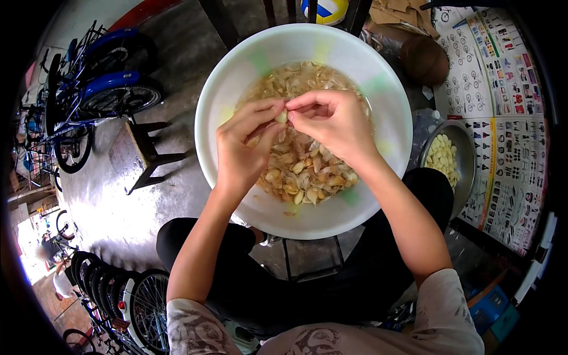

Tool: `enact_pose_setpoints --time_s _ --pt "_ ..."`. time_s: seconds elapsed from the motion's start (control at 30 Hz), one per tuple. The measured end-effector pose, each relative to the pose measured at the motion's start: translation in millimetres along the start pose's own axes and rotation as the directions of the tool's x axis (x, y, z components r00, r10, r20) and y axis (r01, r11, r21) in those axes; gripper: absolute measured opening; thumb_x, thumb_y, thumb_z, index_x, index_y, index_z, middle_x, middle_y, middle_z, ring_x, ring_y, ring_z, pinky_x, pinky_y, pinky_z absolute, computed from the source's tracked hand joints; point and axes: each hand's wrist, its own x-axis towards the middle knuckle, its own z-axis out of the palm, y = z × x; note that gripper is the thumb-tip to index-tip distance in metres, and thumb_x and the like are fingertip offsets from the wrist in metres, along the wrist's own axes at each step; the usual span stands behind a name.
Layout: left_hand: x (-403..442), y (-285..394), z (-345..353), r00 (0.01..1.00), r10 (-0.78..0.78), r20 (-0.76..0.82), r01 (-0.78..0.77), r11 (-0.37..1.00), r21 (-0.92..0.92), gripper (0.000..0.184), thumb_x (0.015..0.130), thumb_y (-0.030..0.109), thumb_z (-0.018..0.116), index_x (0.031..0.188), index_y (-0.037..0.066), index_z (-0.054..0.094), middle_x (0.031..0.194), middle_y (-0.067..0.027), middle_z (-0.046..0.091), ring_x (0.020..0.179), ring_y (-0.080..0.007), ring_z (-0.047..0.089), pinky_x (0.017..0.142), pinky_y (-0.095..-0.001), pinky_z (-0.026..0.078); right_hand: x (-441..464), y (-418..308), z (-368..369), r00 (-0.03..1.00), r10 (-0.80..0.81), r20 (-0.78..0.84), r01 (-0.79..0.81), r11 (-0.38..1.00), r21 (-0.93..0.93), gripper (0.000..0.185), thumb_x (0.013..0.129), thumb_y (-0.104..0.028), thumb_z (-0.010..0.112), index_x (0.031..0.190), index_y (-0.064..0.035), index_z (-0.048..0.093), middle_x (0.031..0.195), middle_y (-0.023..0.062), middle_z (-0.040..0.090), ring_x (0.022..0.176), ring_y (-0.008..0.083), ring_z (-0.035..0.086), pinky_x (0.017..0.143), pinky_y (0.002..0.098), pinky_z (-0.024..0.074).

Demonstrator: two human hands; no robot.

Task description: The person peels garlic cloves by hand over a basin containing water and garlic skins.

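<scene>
Over a large white basin [225, 77], both of my hands meet with fingertips nearly together. My left hand [245, 136] pinches a pale garlic clove [282, 116] between thumb and fingers. The fingertips of my right hand [337, 121] are closed together at the clove's upper right side; whether they grip a bit of its skin is too small to make out. Below, garlic cloves and loose papery skins [302, 177] lie in shallow water in the basin.
To the right, a metal bowl [467, 154] holds peeled garlic cloves [442, 158], beside a printed poster [497, 136]. A small wooden stool [139, 151] stands left of the basin. Bicycles [112, 94] line the left side. A ball [326, 9] sits behind dark bars.
</scene>
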Motion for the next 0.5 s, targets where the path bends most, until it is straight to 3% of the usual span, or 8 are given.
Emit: enact_pose_setpoints --time_s 0.27,0.33,0.5 --pt "0 2 8 0.999 0.019 0.038 -0.022 0.998 0.063 0.033 0.085 -0.010 0.067 0.118 -0.006 0.064 0.123 -0.0135 0.063 0.110 -0.0192 0.064 0.095 -0.0297 0.056 1 5 2 0.996 -0.056 -0.069 0.057 0.998 0.006 0.020 0.077 -0.003 0.073 0.094 0.0002 0.063 0.077 0.0051 0.068 0.069 0.0080 0.065 0.065 0.0238 0.0532" --pt "0 -1 13 0.989 -0.148 -0.016 0.138 0.952 -0.273 0.035 0.083 -0.006 0.072 0.116 -0.004 0.065 0.118 -0.0112 0.067 0.101 -0.0186 0.067 0.079 -0.0281 0.058 0 4 3 0.997 -0.051 -0.060 0.052 0.998 0.022 0.021 0.076 -0.002 0.073 0.094 0.0002 0.063 0.078 0.0049 0.068 0.069 0.0079 0.064 0.065 0.0234 0.0529" --pt "0 -4 8 0.934 -0.352 0.066 0.349 0.849 -0.397 0.033 0.089 0.001 0.069 0.121 -0.003 0.061 0.126 -0.0108 0.063 0.108 -0.0181 0.064 0.088 -0.0283 0.054 3 8 3 0.997 -0.060 -0.043 0.062 0.997 0.043 0.021 0.075 -0.001 0.072 0.093 0.0004 0.063 0.080 0.0049 0.068 0.071 0.0077 0.063 0.066 0.0225 0.0523"
